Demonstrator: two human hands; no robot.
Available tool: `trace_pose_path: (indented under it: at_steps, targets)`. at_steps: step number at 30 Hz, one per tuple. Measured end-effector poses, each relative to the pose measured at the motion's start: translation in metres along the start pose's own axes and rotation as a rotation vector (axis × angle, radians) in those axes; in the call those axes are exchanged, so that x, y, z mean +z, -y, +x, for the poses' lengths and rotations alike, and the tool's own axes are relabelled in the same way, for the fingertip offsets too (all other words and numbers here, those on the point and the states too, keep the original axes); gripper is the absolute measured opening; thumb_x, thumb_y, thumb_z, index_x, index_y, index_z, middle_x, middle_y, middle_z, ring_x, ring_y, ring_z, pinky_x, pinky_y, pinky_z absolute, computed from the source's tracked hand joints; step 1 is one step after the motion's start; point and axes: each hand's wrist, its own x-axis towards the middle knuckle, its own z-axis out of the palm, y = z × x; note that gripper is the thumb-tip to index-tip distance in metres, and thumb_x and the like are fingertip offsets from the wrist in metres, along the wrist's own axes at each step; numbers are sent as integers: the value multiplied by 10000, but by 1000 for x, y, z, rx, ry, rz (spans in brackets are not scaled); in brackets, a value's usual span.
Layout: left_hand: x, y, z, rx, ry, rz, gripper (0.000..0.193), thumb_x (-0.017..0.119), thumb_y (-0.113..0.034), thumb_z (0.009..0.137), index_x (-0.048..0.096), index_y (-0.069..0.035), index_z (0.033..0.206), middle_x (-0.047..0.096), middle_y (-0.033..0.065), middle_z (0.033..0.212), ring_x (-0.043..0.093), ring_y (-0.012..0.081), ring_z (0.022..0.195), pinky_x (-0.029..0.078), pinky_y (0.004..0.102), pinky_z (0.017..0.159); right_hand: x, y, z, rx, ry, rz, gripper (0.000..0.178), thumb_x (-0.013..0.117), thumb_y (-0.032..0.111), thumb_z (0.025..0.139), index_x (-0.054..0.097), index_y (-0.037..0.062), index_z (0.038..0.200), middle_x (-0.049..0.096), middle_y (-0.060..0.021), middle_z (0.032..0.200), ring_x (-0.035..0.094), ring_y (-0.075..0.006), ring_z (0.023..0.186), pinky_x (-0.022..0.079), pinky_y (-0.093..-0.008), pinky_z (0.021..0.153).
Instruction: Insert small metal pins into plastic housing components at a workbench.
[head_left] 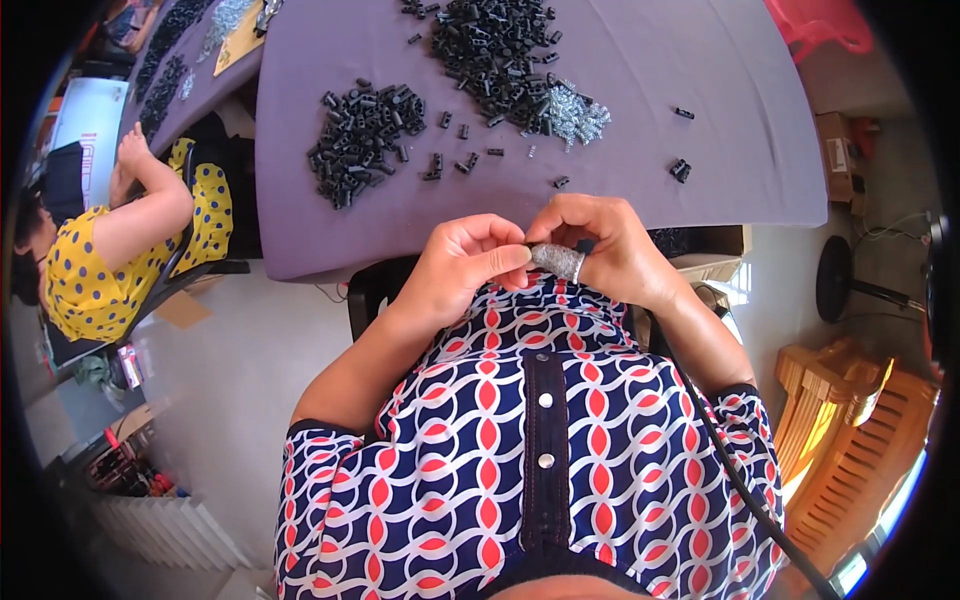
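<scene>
Closest to me, both hands meet above my patterned blouse (520, 440): my left hand (462, 265) and right hand (610, 250) pinch one small dark part (528, 246) between fingertips, just off the purple worktop's (650, 110) near edge, piles of black parts (362, 135) beyond.

We see a co-worker in a yellow dotted top (85, 270), a wooden bench (850, 440) and a red basket (820, 25).

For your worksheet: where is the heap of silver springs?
Head view: the silver springs lie on the purple table, upper centre, against the right edge of the larger black-parts pile.
</scene>
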Motion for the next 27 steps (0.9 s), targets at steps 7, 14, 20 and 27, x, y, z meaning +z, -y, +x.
trace_pose_path:
  at_steps: [7, 14, 20, 27]
  targets:
    - [2, 0, -3, 185, -86, 273, 148, 628, -53, 951, 654, 31, 1070, 713, 101, 916, 677, 145, 780, 554, 272, 732, -2, -4, 2, 42, -84, 89, 102, 689, 4, 896, 660, -10, 993, 670, -45, 893, 630, -95, 840, 519, -262, 734]
    - [-16, -3, 0, 254, -155, 184, 175, 588, -128, 1001, 650, 18, 1076, 711, 108, 940, 664, 143, 765, 547, 275, 732, -36, -6, 21, -205, -318, -756, 249, 663, -18, 760, 662, 19, 1006, 652, -140, 953, 640, -363, 883, 526, -409, 769]
    - [-18, -3, 2, 225, -148, 97, 179, 588, -139, 1004, 641, 5, 1096, 702, 107, 959, 655, 152, 779, 534, 286, 732, -25, -10, 29, -261, -237, -904, 246, 662, 24, 754, 658, 45, 1000, 631, -111, 951, 632, -325, 941, 530, -420, 783]
    - [-25, -5, 2, 205, -78, -102, 163, 633, -113, 968, 636, -27, 1106, 695, 86, 979, 649, 145, 804, 530, 280, 730, -18, -11, 61, -400, -124, -1178, 106, 641, 62, 754, 618, 53, 857, 570, -83, 896, 621, -272, 897, 548, -373, 749]
